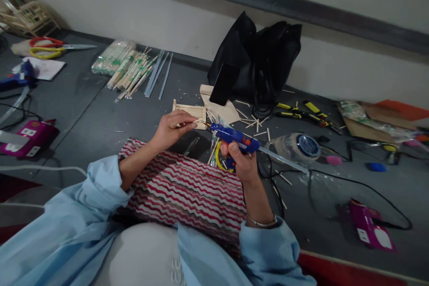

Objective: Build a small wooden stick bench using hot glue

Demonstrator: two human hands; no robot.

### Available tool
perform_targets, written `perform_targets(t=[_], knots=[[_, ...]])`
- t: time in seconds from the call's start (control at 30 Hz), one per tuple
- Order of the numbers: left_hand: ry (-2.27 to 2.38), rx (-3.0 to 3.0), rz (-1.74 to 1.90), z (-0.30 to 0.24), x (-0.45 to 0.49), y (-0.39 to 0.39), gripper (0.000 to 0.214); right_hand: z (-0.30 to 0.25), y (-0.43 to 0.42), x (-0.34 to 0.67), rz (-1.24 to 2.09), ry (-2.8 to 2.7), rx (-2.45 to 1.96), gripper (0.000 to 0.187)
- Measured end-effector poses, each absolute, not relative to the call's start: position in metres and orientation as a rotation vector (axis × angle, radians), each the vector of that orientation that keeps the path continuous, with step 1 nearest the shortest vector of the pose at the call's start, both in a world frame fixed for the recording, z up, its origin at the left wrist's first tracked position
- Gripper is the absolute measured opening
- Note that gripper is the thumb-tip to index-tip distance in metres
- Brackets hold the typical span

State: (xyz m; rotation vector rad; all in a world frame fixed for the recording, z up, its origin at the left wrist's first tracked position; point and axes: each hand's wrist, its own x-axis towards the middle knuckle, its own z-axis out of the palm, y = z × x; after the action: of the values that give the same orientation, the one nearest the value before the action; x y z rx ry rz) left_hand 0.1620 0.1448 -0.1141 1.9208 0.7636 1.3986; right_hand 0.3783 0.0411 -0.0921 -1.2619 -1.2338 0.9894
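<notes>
My right hand (241, 159) is wrapped round a blue hot glue gun (231, 134), whose nozzle points left. A long clear glue stick (284, 159) juts from the gun's back end. Close to the nozzle tip, my left hand (174, 128) pinches a short, thin wooden stick (199, 121). Behind the fingers lies a small wooden frame (191, 110) built of sticks, partly hidden by the hand. Yellow-handled scissors (220, 156) lie beneath the glue gun, mostly covered. A striped red and white cloth (187, 192) spreads under my forearms.
A black bag (258, 58) stands at the wall, with a phone (225, 84) leaning before it. Loose sticks (256, 125), yellow-black pliers (311, 118) and a clear plastic jar (295, 147) lie right. Bundled sticks (132, 71) and large scissors (50, 48) are left. A black cord (362, 183) crosses the table.
</notes>
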Motion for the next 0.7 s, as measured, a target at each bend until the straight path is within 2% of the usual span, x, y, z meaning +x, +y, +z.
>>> perform_targets(t=[0.47, 0.7], knots=[[0.73, 1.67, 1.324, -0.109, 0.165, 0.141, 0.028, -0.099, 0.041, 0.378, 1.01, -1.202, -1.163, 0.05], [0.661, 1.105, 0.938, -0.1, 0.165, 0.135, 0.035, -0.1, 0.043, 0.377, 0.943, -1.182, -1.148, 0.053]])
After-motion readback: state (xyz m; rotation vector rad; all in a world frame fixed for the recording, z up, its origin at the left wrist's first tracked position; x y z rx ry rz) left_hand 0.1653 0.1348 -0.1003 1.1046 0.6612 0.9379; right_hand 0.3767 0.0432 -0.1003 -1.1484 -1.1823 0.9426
